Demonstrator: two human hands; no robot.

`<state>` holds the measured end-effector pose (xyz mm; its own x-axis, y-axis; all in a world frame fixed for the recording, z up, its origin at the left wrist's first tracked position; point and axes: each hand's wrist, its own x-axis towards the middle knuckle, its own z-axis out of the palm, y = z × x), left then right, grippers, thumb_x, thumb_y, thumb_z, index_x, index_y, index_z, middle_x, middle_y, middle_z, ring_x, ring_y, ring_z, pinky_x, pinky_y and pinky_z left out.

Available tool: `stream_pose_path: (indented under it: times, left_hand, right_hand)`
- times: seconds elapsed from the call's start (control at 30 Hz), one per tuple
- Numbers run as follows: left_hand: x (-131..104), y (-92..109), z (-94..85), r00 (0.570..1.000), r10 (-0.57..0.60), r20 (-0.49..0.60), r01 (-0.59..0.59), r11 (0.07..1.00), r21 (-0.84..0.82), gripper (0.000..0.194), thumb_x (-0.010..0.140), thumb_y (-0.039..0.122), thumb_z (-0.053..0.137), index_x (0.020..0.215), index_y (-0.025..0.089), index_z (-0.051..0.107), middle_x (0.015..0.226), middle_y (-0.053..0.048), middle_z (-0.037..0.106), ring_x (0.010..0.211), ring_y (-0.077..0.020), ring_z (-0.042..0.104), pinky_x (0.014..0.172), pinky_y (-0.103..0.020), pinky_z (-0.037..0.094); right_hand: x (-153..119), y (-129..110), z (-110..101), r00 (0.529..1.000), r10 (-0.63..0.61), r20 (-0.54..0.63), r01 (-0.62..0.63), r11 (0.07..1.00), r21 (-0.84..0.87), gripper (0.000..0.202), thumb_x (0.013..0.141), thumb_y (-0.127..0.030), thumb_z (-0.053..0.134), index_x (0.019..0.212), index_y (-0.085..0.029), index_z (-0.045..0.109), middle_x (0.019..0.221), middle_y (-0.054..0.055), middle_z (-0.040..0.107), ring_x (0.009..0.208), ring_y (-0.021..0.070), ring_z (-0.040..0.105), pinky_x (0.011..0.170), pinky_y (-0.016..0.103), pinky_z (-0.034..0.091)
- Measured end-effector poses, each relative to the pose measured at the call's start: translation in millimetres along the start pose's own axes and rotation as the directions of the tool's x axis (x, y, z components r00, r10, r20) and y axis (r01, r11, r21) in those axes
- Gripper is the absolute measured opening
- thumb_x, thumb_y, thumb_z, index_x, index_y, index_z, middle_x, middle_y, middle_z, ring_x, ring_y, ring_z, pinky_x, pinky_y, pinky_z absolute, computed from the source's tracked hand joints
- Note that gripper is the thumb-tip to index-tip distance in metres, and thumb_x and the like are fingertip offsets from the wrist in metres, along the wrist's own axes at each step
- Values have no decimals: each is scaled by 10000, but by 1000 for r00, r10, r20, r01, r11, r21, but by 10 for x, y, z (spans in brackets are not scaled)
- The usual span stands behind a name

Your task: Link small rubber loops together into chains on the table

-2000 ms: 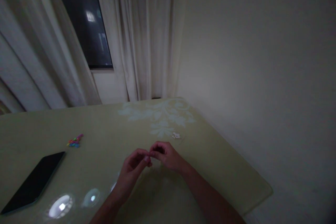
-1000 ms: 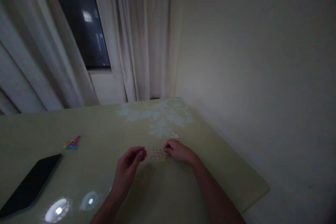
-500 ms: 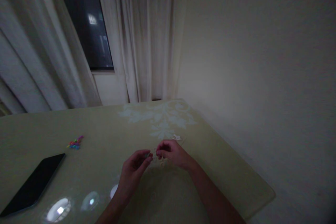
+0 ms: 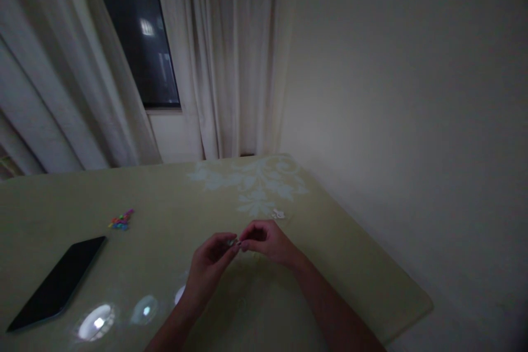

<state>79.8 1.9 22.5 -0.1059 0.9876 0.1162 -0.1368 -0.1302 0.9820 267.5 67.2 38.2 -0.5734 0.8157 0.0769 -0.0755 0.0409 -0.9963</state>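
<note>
My left hand (image 4: 209, 265) is closed in a pinch, with a small light-coloured piece (image 4: 232, 242) at its fingertips. The piece is too small and dim to name. Against it, my right hand (image 4: 270, 243) has thumb and index finger pinched together, and the fingertips of both hands meet. Whether the right fingers grip the same piece or another cannot be made out. A faint yellowish bit (image 4: 256, 257) lies on the table just below the right hand. Beyond that hand sits a little group of white pieces (image 4: 278, 214).
A pile of small multicoloured pieces (image 4: 121, 221) lies on the left of the table (image 4: 173, 198). Nearer me is a black flat tablet-like device (image 4: 58, 285). Lamp reflections shine on the tabletop. A wall (image 4: 391, 121) runs along the right, curtains (image 4: 231, 66) behind.
My right hand has moved slightly left, so its fingertips now meet those of my left hand. The left hand has barely moved. The view has shifted slightly.
</note>
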Motion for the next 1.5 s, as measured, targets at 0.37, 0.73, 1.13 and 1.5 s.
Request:
stream_pose_path:
  times: [0.37,0.73,1.13,1.5]
  left_hand:
    - [1,45,-15,999,8,-34,-9,1000,-14,359,724,422,892,964,197,747,785,-16,745,702,-161,697,659,-252,582]
    - [-22,68,-3,999,24,-47,-23,999,27,360,764,430,863,1002,190,739,897,-80,805,809,-224,768,701,-307,641]
    - [-32,44,-24,993,108,-42,-105,992,72,326,783,396,859,1003,192,732,884,-63,817,841,-221,797,783,-291,651]
    - [-46,-3,-27,977,214,-17,-212,975,69,467,836,314,828,1256,207,654,906,-66,832,874,-216,808,809,-295,656]
  right_hand:
    - [28,31,-96,997,-24,-74,16,994,-106,313,744,-421,854,909,-176,750,824,31,728,760,173,668,757,326,523]
    - [125,178,-302,956,-130,-263,-25,858,-513,61,790,-137,723,836,-177,729,755,13,686,703,152,595,664,270,433]
    - [162,313,-354,955,-137,-263,-25,846,-533,82,775,-113,694,827,-175,708,773,14,699,728,151,637,694,264,467]
    - [142,186,-287,972,-109,-207,67,977,-200,184,772,-294,794,876,-171,705,798,20,703,744,164,666,746,304,518]
